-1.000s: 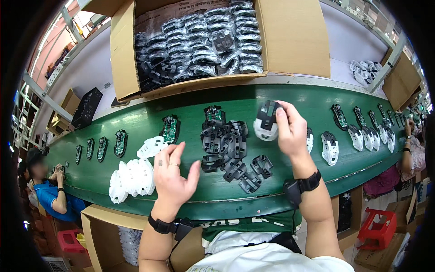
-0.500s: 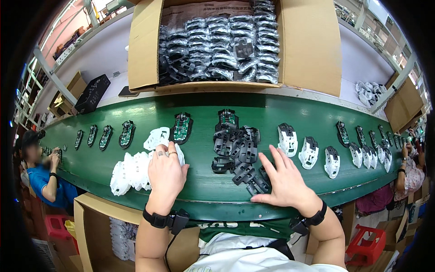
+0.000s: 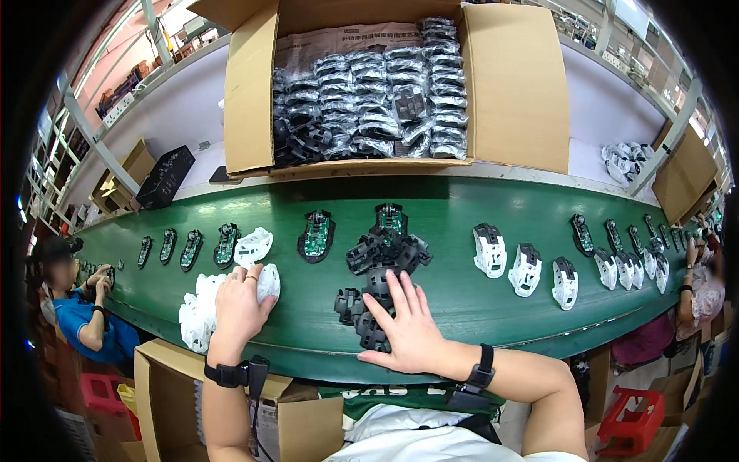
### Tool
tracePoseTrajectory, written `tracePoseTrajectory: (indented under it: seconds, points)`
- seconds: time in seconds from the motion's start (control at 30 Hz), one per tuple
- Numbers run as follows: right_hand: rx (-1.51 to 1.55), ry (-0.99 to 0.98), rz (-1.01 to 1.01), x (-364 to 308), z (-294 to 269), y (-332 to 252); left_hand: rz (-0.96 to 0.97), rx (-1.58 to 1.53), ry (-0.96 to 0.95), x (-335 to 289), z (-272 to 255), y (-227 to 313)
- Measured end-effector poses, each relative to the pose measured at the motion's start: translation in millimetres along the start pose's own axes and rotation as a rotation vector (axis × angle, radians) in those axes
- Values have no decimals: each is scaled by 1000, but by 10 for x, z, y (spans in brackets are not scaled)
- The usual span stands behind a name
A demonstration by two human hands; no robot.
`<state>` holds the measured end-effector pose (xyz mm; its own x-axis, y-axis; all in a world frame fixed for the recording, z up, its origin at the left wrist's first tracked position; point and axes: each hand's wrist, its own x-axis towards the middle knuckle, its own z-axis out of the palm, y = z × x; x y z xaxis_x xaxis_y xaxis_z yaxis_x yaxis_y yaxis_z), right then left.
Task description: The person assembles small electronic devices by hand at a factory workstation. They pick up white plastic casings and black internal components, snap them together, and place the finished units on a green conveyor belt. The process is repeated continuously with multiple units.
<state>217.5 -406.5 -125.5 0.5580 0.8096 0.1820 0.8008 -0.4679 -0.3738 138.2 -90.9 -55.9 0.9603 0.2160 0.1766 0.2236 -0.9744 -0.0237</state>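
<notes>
My left hand lies over a cluster of white plastic mouse shells, its fingers stretched out and touching them. Another white shell sits just beyond those fingertips. My right hand is spread open, with its fingers resting on a loose heap of black plastic mouse parts. Part of the heap is hidden under that hand. Behind the heap, a green circuit board on a black mouse base is partly covered. A second such board lies between the two piles.
The green work surface holds more circuit boards at left and white-and-black shells at right. Beyond it stands an open carton of wrapped black parts. Co-workers sit at both ends. Another carton is below the near edge.
Both my hands have moved left. The white shells have shifted left under my left hand, and the black parts have been pushed leftward and spread by my right. The view has tilted slightly.
</notes>
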Motion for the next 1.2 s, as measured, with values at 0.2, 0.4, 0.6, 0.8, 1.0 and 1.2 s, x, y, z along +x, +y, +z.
tracePoseTrajectory:
  seconds: [0.2, 0.4, 0.6, 0.8, 1.0, 1.2]
  points:
    - [75, 30, -12, 549, 354, -400, 3, -5, 8, 90, -5, -497]
    - [127, 116, -89, 1292, 590, -735, -293, 239, -104, 316, -89, -482]
    - [216, 471, -350, 1047, 8, -409, -354, 63, 162, 261, -192, -268]
    - [30, 633, 71, 515, -420, 846, -204, -1494, 105, 202, -368, 312]
    - [172, 442, 271, 309, -263, 1123, 22, -1828, -156, 181, -104, 1456]
    - [-13, 531, 169, 176, -466, 1216, 132, -1308, -346, 65, 281, 1403]
